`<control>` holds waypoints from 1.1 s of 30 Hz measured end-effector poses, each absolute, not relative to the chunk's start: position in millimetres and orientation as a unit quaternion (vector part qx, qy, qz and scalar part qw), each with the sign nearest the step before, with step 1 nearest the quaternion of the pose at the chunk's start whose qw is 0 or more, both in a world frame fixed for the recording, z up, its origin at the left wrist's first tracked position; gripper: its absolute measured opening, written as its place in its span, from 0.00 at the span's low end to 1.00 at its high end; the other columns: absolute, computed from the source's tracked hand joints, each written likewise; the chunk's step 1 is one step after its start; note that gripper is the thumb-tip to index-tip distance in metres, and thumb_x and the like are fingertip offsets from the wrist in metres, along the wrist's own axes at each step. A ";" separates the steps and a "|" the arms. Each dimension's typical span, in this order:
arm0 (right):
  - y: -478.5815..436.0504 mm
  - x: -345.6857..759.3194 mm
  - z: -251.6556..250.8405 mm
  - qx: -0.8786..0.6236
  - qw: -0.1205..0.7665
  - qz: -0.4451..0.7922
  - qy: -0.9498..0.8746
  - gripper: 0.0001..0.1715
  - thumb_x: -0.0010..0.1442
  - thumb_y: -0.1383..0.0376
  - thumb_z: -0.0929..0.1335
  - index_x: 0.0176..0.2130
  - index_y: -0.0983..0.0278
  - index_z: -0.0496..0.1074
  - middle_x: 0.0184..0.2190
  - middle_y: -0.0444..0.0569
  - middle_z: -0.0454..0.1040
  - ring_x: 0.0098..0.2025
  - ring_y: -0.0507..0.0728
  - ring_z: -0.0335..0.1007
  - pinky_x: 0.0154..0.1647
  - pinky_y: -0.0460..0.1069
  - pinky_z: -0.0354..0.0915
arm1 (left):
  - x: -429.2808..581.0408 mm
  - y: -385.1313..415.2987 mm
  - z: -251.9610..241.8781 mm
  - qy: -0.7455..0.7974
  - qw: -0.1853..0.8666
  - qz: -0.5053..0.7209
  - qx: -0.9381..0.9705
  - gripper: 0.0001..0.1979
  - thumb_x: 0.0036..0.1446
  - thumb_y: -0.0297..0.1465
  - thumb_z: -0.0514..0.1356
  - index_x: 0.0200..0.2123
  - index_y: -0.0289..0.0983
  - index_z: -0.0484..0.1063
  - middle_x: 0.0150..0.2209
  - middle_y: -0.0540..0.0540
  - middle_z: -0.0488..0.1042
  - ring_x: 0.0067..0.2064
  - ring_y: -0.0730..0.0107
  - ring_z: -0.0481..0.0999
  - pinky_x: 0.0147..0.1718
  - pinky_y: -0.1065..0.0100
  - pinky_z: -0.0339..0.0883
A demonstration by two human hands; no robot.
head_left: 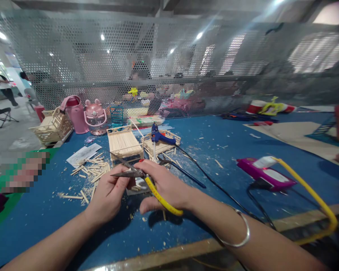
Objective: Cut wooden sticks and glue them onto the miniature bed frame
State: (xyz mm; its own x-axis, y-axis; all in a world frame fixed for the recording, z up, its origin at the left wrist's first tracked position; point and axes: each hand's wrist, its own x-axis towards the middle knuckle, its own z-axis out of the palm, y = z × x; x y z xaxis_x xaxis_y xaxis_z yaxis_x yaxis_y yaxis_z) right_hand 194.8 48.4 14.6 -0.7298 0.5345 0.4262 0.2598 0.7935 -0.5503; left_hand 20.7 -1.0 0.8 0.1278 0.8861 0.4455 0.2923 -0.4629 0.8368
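My right hand [166, 184] is closed on a pair of scissors [130, 173] with dark metal blades and a yellow handle, its thumb standing off the handle. The blades point left and look parted. Close against them, the fingers of my left hand [107, 192] are pinched together; what they hold is hidden. Just beyond my hands stands a small frame of wooden sticks [124, 141]. Cut stick pieces [97, 169] lie scattered to the left of it. Behind my right hand, a blue glue gun [162, 137] rests on a second stick frame [169, 146].
Blue-handled pliers [186, 174] and a black cable cross the blue table [214, 150]. A purple device [265, 175] with a yellow tube sits at right. Pink bottles [77, 116] and a larger stick model [53, 128] stand back left, before a perforated metal screen [101, 64]. People sit behind it.
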 end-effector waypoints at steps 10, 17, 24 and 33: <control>47.5 195.2 13.1 -0.229 0.308 0.232 -0.894 0.38 0.37 0.47 0.74 0.43 0.65 0.69 0.37 0.50 0.73 0.37 0.56 0.68 0.39 0.50 0.63 | 21.3 -2.9 3.9 0.439 0.280 0.499 0.692 0.16 0.61 0.35 0.49 0.24 0.36 0.66 0.23 0.51 0.65 0.27 0.73 0.64 0.28 0.72 0.58; 49.5 197.8 12.3 -0.235 0.318 0.215 -0.893 0.31 0.42 0.48 0.73 0.39 0.67 0.71 0.30 0.47 0.72 0.30 0.52 0.65 0.32 0.46 0.61 | 20.1 -3.3 0.4 0.460 0.286 0.496 0.679 0.16 0.61 0.36 0.49 0.24 0.36 0.65 0.23 0.50 0.65 0.27 0.72 0.64 0.28 0.70 0.57; 48.7 194.7 8.7 -0.232 0.308 0.275 -0.881 0.33 0.50 0.39 0.63 0.35 0.66 0.71 0.22 0.40 0.63 0.22 0.48 0.52 0.24 0.44 0.54 | 22.1 -4.1 3.7 0.447 0.299 0.507 0.674 0.17 0.61 0.38 0.49 0.24 0.36 0.65 0.24 0.49 0.65 0.28 0.71 0.63 0.30 0.69 0.58; 51.2 192.8 14.0 -0.186 0.280 0.342 -0.877 0.43 0.45 0.34 0.61 0.44 0.65 0.65 0.37 0.50 0.68 0.37 0.56 0.63 0.40 0.52 0.62 | 22.3 -1.6 2.8 0.422 0.356 0.527 0.646 0.17 0.62 0.40 0.49 0.25 0.37 0.64 0.24 0.50 0.65 0.28 0.72 0.64 0.30 0.70 0.58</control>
State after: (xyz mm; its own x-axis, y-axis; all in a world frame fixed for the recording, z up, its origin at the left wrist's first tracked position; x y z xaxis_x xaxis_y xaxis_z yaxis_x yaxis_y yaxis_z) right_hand 192.8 51.2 14.0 -0.7733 0.5190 0.3642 0.1350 0.6961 -0.7052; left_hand 22.3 -1.6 2.8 0.0889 0.9202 0.3813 0.1696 -0.3912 0.9045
